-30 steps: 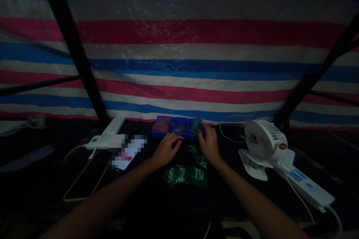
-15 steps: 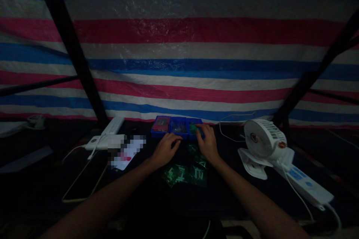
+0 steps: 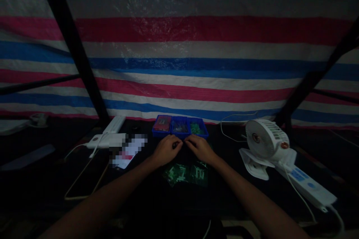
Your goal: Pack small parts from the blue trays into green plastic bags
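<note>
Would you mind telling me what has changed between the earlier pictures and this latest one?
The right hand has moved left from over the blue tray's right compartment, and now nearly meets the left hand in front of the tray. Whether either holds anything is too dark to tell. The left hand barely moved; the white fan stayed put.

The far tarpaulin [image 3: 179, 30] is glossy, crinkled woven plastic. The compartment tray [image 3: 180, 127] is smooth blue plastic, the near packets [image 3: 186, 174] shiny green film, and the right fan [image 3: 265, 140] and power strip [image 3: 307, 186] smooth white plastic.
</note>
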Available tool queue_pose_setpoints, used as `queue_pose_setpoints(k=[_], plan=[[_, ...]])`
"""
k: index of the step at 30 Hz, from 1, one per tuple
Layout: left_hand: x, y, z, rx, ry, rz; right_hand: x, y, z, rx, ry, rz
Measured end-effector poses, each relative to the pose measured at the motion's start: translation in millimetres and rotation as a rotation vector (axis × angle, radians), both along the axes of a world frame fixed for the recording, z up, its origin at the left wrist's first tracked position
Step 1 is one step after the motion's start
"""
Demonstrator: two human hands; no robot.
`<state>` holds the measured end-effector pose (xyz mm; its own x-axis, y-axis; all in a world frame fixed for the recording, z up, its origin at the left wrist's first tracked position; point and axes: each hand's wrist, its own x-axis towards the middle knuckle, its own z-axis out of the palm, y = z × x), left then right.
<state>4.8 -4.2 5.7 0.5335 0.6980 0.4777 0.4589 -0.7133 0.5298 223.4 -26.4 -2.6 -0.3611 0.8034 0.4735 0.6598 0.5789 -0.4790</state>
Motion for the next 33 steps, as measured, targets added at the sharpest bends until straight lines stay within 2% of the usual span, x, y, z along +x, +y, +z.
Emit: queue_pose_setpoints(k=[3,6,9,13,18,28,33], plan=[[1,-15,9.6,-0.028,0.064,-0.239,-1,0,0.5,-0.014,0.054,-0.007],[3,-29,14.2,-0.04,0.146,-0.406,-3,-1,1.4,-0.03,0.114,-0.021],[4,-31,13.1,-0.046,0.198,-0.438,-3,-1,1.7,-0.055,0.148,-0.037],[3,-23,8.8,-0.071,0.216,-0.415,-1,-1,0.0,-0.065,0.152,-0.049],[0,-14,3.3,-0.08,0.178,-0.368,0,-1,-1.9,-0.007,0.09,-0.047],[-2,-2,-0.8,0.083,0.254,-0.098,-1,-1,-2.4,-0.028,-0.015,-0.007],[-1,1,-3.1,0.102,0.27,0.042,-2,-2,-4.3,-0.038,-0.051,-0.002]])
